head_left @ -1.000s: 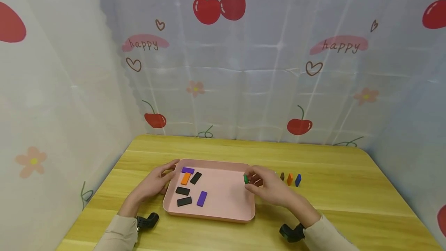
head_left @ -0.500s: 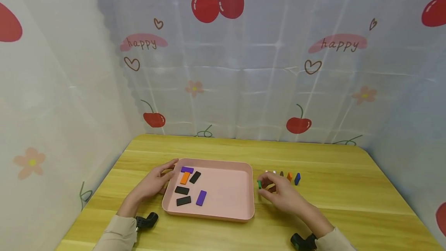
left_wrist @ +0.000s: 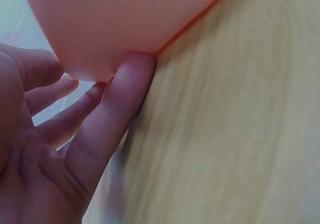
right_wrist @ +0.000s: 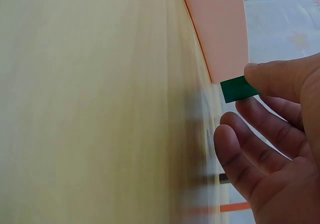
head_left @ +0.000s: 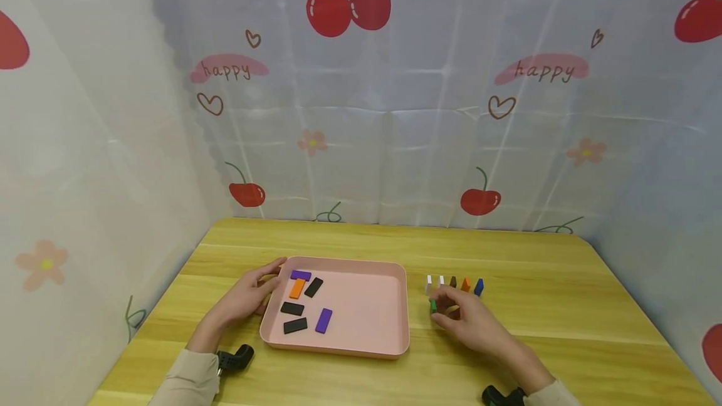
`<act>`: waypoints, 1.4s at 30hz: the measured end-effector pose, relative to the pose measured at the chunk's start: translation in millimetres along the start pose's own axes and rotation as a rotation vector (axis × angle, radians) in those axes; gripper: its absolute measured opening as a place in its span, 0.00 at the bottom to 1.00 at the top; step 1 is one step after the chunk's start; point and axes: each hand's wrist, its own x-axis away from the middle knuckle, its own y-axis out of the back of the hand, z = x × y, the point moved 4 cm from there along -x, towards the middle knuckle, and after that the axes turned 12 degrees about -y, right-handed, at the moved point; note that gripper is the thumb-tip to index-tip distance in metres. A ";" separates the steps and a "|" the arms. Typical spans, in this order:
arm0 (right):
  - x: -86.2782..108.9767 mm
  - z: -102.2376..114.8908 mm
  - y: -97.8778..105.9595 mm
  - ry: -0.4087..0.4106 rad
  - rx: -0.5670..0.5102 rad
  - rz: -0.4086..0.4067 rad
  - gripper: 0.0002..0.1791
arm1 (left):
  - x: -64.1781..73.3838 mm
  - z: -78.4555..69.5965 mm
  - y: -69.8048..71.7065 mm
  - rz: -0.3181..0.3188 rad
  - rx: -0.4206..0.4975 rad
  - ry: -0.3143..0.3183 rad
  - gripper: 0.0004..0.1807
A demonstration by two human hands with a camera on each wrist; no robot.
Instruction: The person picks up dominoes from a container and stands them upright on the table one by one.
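My right hand (head_left: pixel 474 321) pinches a small green domino (right_wrist: pixel 236 89) between thumb and fingertips, just right of the pink tray (head_left: pixel 366 351). Behind that hand stand several upright dominoes in a row: two white, a brown, an orange domino (head_left: pixel 466 284) and a blue domino (head_left: pixel 479 287). At the tray's left side rests my left hand (head_left: pixel 242 298); in the left wrist view its thumb (left_wrist: pixel 132 79) touches the outer wall and its fingers reach the corner. Inside the tray lie two purple dominoes, an orange domino (head_left: pixel 297 289) and three black dominoes, all toward the left.
Everything is on a yellow wood-grain table (head_left: pixel 536 312). A white curtain (head_left: pixel 383 143) printed with cherries hangs behind it and on both sides. Each wrist carries a black camera mount, such as the left mount (head_left: pixel 235 359).
My right hand has moved from over the tray's right edge rightward and a little toward me, carrying the green domino to beside the standing row. The left hand stays at the tray.
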 end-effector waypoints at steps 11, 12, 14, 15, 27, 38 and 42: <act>5.7 -8.8 10.3 -0.067 -0.012 -0.023 0.12 | 0.8 -1.3 1.7 0.006 0.000 -0.011 0.29; 6.3 -9.7 11.1 -0.071 -0.013 -0.025 0.13 | 0.9 -1.3 2.0 0.005 0.000 -0.011 0.29; 7.8 -11.3 12.8 -0.076 -0.014 -0.027 0.13 | 1.2 -1.3 2.2 0.006 -0.003 -0.012 0.29; 8.5 -12.3 13.7 -0.080 -0.015 -0.028 0.13 | 1.3 -1.4 2.3 0.006 -0.005 -0.013 0.29; 16.3 -25.0 26.1 -0.116 -0.012 -0.047 0.14 | 0.8 -3.5 0.5 0.004 -0.024 -0.014 0.29; 23.9 -33.8 38.7 -0.183 -0.011 -0.074 0.13 | 0.0 -4.0 -0.7 0.011 -0.005 -0.010 0.29; 26.0 -37.5 43.6 -0.200 0.000 -0.086 0.14 | 0.3 -5.1 -0.6 0.014 -0.005 -0.008 0.29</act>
